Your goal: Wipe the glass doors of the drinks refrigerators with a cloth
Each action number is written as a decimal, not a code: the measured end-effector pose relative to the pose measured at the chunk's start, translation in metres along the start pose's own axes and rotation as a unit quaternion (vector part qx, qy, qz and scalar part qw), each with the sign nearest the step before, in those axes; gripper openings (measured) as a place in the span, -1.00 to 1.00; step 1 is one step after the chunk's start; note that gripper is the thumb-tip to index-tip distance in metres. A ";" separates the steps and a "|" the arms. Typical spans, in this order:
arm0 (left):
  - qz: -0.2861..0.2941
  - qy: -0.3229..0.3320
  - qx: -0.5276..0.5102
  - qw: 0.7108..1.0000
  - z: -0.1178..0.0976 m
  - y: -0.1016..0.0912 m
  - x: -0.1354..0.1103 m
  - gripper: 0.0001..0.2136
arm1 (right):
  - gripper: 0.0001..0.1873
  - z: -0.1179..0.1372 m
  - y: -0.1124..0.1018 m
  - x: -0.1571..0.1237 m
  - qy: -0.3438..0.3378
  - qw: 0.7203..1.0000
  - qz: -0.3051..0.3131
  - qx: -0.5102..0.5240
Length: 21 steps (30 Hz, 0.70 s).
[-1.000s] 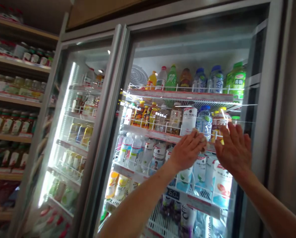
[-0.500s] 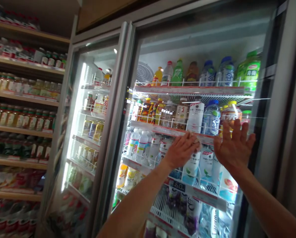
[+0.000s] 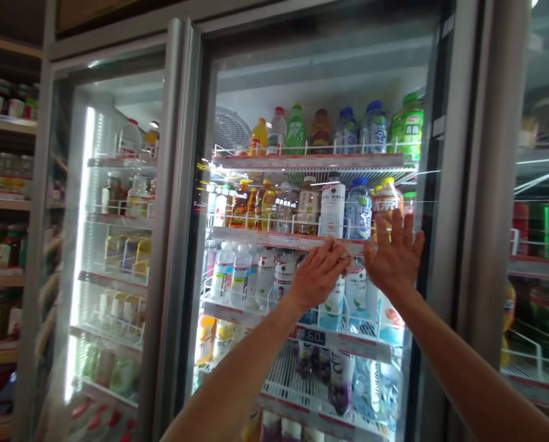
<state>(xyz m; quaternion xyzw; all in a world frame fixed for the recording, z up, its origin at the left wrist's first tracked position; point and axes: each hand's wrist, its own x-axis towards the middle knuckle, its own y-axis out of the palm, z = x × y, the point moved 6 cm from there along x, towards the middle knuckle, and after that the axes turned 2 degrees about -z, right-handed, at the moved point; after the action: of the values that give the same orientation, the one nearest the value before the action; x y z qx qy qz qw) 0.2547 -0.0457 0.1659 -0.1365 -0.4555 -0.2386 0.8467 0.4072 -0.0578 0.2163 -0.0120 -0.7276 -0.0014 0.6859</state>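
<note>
Left grip: narrow. My left hand point(image 3: 321, 275) has its fingers bent over a pale bunched cloth point(image 3: 345, 259), or something like paper; the material is too small and too covered to confirm. Right grip: wide. My right hand point(image 3: 394, 256) is raised with fingers spread, its back to me, and I see nothing in it; the palm side is hidden.

Location of the cloth: at the fingertip end of my left hand, on its right side, in the gap between the two hands. The left hand is the nearer one – in contact with it – while the right stands just beside and slightly higher. The cloth is crumpled, so I note no clear long axis; the left fingers point up and to the right, towards it.

Both hands are in front of the glass door point(image 3: 315, 70) of a drinks cooler. Whether either palm presses on the pane, I cannot tell. Behind the glass, a white-labelled bottle point(image 3: 332, 209) stands upright above the left hand, and a yellow-capped bottle point(image 3: 388, 195) appears behind the right fingertips. A digital display point(image 3: 313, 336) sits below the left hand.
</note>
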 end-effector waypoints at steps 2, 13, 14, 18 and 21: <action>-0.024 -0.087 0.034 0.995 0.050 -0.018 -0.024 -0.61 | -0.37 0.000 0.000 0.000 0.002 1.000 -0.002 0.000; -0.017 -0.061 0.005 0.998 0.040 -0.020 -0.032 -0.60 | -0.36 0.003 -0.003 -0.002 0.006 0.999 -0.026 0.025; -0.001 -0.017 -0.006 1.000 0.026 -0.016 -0.031 -0.61 | -0.36 0.003 -0.004 -0.002 0.006 0.999 -0.028 0.028; -0.019 -0.086 0.022 0.996 0.071 -0.038 -0.067 -0.60 | -0.37 0.002 -0.007 -0.001 0.014 0.999 -0.030 0.027; -0.089 -0.278 0.087 0.952 0.151 -0.069 -0.103 -0.58 | -0.38 0.005 -0.006 -0.002 0.032 0.999 -0.018 0.024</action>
<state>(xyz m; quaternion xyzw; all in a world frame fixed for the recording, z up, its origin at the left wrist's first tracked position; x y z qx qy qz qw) 0.0637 -0.0078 0.1635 -0.0820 -0.7024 -0.2248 0.6704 0.4018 -0.0636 0.2145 0.0176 -0.7053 0.0029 0.7087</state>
